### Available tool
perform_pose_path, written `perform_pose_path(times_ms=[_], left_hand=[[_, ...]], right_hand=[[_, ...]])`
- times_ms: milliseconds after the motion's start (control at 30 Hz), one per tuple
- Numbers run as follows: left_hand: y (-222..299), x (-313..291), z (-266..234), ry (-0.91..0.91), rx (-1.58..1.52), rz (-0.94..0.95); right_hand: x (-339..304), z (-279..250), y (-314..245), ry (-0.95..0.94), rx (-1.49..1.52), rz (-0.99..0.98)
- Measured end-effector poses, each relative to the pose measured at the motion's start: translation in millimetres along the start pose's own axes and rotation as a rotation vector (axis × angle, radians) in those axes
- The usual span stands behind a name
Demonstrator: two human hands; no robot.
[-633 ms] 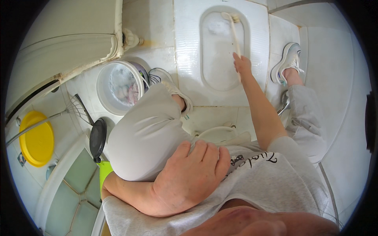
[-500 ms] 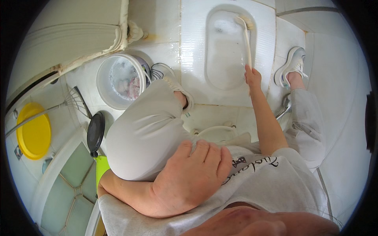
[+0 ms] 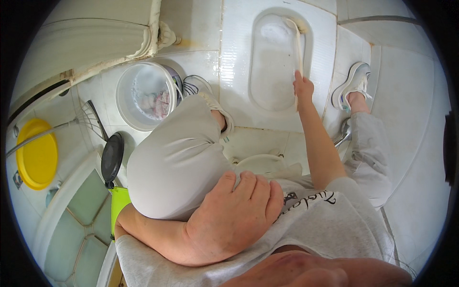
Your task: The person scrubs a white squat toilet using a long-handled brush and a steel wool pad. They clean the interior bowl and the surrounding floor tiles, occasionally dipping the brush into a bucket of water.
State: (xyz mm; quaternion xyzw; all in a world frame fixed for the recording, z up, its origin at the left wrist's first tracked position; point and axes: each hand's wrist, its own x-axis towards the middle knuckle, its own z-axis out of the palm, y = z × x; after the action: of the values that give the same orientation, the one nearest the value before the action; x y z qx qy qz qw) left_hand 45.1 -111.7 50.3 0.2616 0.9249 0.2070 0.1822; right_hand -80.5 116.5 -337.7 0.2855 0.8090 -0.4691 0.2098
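Note:
In my right hand point(image 3: 303, 88) is a long, pale-handled brush point(image 3: 299, 53), the fingers wrapped round its lower handle. The brush's tan bristles lie against the far right inner wall of a white squat toilet point(image 3: 272, 86), set in the floor. White foam point(image 3: 275, 31) is in the far end of the bowl. My left hand point(image 3: 236, 215) rests back-up over my lap, beside my bent left leg. It shows no object and its fingers are slightly apart, the fingertips partly hidden.
A white bucket point(image 3: 125, 115) with sudsy water and pinkish cloth stands by my left shoe. Further left are a black oval object point(image 3: 112, 157), a wire-headed tool point(image 3: 91, 119) and a yellow basin point(image 3: 37, 155). A metal shower head point(image 3: 344, 131) lies near my right leg.
My right hand has moved slightly forward and left with the brush, whose head stays at the bowl's far right. My left hand keeps its place.

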Motion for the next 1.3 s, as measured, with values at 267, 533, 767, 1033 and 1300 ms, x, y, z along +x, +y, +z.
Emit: perform_pose_path(times_ms=[267, 533, 767, 1033, 1300], left_hand=[[1, 0, -1, -0.015, 0.02, 0.024], [0, -3, 0, 0.006, -0.004, 0.009], [4, -2, 2, 0.001, 0.004, -0.003], [0, 2, -3, -0.015, -0.012, 0.033], [-8, 1, 4, -0.014, -0.008, 0.059]], right_hand=[[6, 31, -28, 0.01, 0.055, -0.008], [14, -7, 15, 0.142, -0.448, -0.201], [-26, 12, -13, 0.061, -0.03, 0.002], [-2, 11, -4, 0.097, -0.02, 0.031], [-80, -26, -5, 0.098, 0.244, 0.246]])
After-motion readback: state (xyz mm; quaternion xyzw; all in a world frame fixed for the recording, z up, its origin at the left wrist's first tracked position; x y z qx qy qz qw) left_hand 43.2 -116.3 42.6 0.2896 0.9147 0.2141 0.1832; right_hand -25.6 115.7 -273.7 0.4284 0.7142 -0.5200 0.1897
